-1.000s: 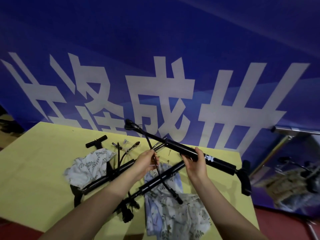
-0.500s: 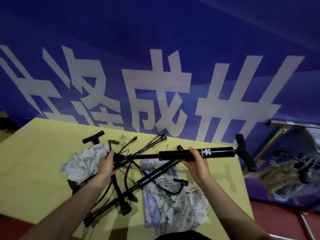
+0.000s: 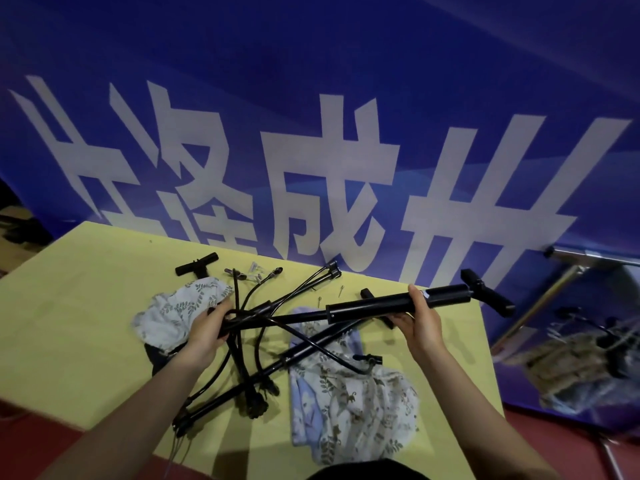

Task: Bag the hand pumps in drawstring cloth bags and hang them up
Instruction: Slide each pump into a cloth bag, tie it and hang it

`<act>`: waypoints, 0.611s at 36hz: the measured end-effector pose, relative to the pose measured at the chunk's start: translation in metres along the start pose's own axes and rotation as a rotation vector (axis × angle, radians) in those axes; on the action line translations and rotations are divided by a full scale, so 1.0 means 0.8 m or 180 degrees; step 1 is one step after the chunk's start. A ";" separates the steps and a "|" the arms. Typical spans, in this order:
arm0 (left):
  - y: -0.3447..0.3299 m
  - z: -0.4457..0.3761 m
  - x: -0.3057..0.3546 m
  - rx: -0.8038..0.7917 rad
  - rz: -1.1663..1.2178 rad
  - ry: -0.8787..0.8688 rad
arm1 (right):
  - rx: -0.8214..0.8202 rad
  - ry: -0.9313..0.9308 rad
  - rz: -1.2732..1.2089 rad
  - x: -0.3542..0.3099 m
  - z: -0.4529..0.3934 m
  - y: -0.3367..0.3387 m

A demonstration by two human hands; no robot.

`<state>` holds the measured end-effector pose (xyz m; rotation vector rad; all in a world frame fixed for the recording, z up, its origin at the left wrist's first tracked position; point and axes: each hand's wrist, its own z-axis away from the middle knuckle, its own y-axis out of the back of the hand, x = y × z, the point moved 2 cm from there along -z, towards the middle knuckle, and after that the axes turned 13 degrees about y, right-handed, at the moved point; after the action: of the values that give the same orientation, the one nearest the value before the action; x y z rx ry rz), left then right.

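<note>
I hold a black hand pump (image 3: 374, 304) almost level above the yellow table (image 3: 79, 299). My right hand (image 3: 420, 322) grips its thick barrel near the T-handle end at the right. My left hand (image 3: 207, 329) grips its thin foot end, where black hoses bunch up. A second black pump (image 3: 311, 351) lies slantwise on the table beneath. A third pump's T-handle (image 3: 196, 265) shows at the back left. One floral cloth bag (image 3: 349, 393) lies flat in front of me. Another floral bag (image 3: 176, 311) lies crumpled beside my left hand.
Loose hoses and small needle fittings (image 3: 256, 273) lie at the table's back. A blue banner with large white characters (image 3: 311, 188) stands right behind the table. A metal frame (image 3: 588, 261) and a reflective panel are at the right, over a red floor.
The pump swung from a steep slant down to nearly level. My left hand moved leftward from the hose to the pump's foot end. My right hand kept its grip on the barrel.
</note>
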<state>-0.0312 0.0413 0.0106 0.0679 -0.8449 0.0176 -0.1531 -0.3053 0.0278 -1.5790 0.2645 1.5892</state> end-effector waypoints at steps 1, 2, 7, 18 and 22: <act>-0.002 0.002 0.003 -0.0044 0.0046 -0.0024 | 0.0014 -0.0024 -0.0032 -0.001 0.000 0.002; -0.005 0.004 0.007 -0.0067 0.0107 -0.0050 | 0.0018 -0.0028 -0.0072 -0.002 0.000 0.003; -0.015 0.015 0.024 -0.0148 0.0235 -0.0283 | 0.0097 -0.0022 -0.0200 -0.008 0.006 -0.002; -0.032 0.053 0.034 0.0326 -0.1102 -0.1581 | 0.0093 -0.0129 -0.0584 -0.012 0.023 -0.002; -0.030 0.063 0.036 0.0395 -0.1997 -0.2459 | 0.0132 -0.0118 -0.0649 -0.016 0.030 -0.005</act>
<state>-0.0487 0.0140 0.0637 0.4764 -1.5609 -0.5786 -0.1699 -0.2920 0.0450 -1.4933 0.1114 1.4444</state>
